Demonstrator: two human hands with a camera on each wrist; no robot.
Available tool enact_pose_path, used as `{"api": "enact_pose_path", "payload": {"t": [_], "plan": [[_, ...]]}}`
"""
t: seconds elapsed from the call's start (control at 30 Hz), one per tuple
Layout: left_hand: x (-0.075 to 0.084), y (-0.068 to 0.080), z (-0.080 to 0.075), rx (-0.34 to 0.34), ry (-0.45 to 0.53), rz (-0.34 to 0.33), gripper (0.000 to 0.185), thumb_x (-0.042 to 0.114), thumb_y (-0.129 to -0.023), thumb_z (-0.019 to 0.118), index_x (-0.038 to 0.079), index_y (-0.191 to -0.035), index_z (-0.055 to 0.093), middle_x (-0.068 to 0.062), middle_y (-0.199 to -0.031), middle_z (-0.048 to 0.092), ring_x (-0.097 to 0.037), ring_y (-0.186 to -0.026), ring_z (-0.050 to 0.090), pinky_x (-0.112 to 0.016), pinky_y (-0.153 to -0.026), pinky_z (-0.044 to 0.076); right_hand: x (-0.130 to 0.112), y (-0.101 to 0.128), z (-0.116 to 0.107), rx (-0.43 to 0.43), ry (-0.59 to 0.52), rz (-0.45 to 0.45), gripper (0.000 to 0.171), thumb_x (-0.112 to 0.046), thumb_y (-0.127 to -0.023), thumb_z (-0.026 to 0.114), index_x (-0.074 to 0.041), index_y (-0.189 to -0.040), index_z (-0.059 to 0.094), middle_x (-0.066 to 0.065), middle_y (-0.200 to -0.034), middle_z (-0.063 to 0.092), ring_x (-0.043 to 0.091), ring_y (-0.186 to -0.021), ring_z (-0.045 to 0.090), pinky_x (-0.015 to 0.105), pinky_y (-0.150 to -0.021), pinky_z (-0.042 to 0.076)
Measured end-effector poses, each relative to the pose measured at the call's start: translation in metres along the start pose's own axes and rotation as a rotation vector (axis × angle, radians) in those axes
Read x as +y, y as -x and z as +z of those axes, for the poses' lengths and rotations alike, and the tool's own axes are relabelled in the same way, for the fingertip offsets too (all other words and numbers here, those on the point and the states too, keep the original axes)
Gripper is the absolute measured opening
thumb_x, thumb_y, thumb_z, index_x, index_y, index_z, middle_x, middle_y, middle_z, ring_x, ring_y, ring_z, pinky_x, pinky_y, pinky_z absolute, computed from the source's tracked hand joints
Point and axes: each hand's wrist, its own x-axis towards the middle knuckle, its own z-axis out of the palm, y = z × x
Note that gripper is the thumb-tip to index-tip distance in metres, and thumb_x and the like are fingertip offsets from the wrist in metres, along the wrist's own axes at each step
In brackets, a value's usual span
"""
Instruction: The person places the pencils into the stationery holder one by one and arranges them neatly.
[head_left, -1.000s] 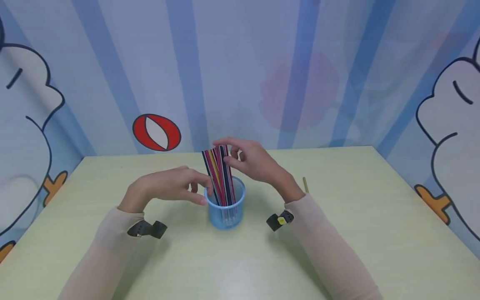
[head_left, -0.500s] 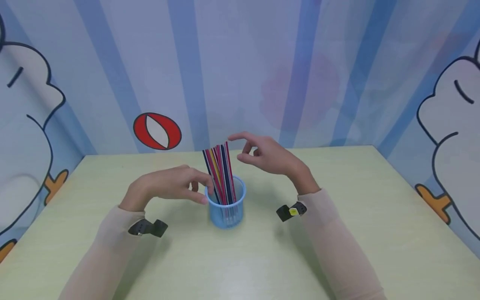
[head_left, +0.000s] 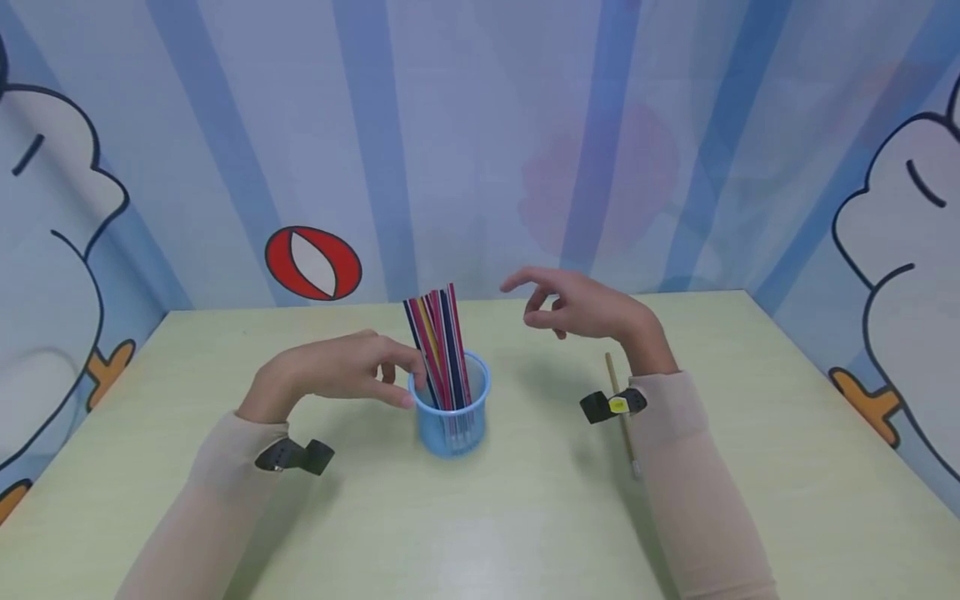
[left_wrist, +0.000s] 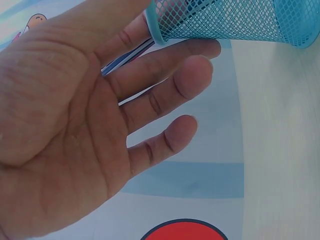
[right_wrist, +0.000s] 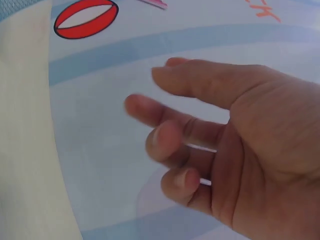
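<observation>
A light blue mesh pencil cup (head_left: 452, 437) stands upright on the table, holding a bundle of slim striped pencils (head_left: 442, 350) in navy, white, pink and yellow that lean left. My left hand (head_left: 345, 367) pinches the cup's left rim, thumb outside and index finger inside. In the left wrist view the other fingers of the left hand (left_wrist: 100, 120) spread below the mesh wall of the cup (left_wrist: 225, 22). My right hand (head_left: 581, 304) hovers to the right of the pencils, fingers loosely bent and holding nothing. Its palm side shows in the right wrist view.
A thin tan stick with a pale end (head_left: 627, 437) lies on the pale table (head_left: 510, 533), partly beside my right sleeve. Behind the table hangs a blue striped backdrop (head_left: 480, 125) with cartoon figures and a red oval.
My right hand has moved away from the tops of the pencils, to the right. More of the tan stick shows now. My left hand has stayed at the cup's rim.
</observation>
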Motion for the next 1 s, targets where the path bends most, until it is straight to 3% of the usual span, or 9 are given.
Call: {"api": "enact_pose_path", "payload": {"t": [0.4, 0.77, 0.87, 1.0], "plan": [[0.002, 0.001, 0.0, 0.009, -0.009, 0.015, 0.019, 0.038, -0.081, 0.063, 0.032, -0.098, 0.057, 0.018, -0.093, 0.058, -0.009, -0.083, 0.055, -0.028, -0.068, 0.046, 0.032, 0.019, -0.013, -0.164, 0.076, 0.283, 0.046, -0.019, -0.086, 0.057, -0.036, -0.125, 0.04, 0.007, -0.111, 0.055, 0.022, -0.067, 0.059, 0.034, -0.064, 0.045], [0.001, 0.001, -0.002, 0.005, -0.004, 0.013, 0.019, 0.039, -0.081, 0.062, 0.032, -0.098, 0.057, 0.017, -0.094, 0.057, -0.009, -0.084, 0.055, -0.029, -0.069, 0.046, 0.053, 0.031, -0.021, -0.245, 0.14, 0.514, 0.044, -0.02, -0.086, 0.057, -0.035, -0.125, 0.042, 0.005, -0.109, 0.056, 0.026, -0.088, 0.056, 0.033, -0.067, 0.043], [0.0, 0.001, -0.001, 0.006, -0.004, 0.015, 0.02, 0.04, -0.081, 0.062, 0.031, -0.098, 0.057, 0.017, -0.094, 0.058, -0.009, -0.084, 0.055, -0.028, -0.069, 0.046, 0.06, 0.033, -0.018, -0.246, 0.127, 0.561, 0.045, -0.018, -0.084, 0.057, -0.033, -0.125, 0.043, 0.008, -0.104, 0.056, 0.024, -0.082, 0.053, 0.03, -0.059, 0.039], [0.0, 0.001, -0.001, 0.001, -0.005, 0.014, 0.021, 0.042, -0.08, 0.061, 0.032, -0.098, 0.057, 0.018, -0.094, 0.058, -0.009, -0.084, 0.055, -0.028, -0.069, 0.046, 0.072, 0.036, -0.014, -0.23, 0.092, 0.616, 0.047, -0.017, -0.081, 0.058, -0.033, -0.123, 0.045, 0.008, -0.083, 0.053, 0.019, -0.066, 0.044, 0.026, -0.048, 0.029]]}}
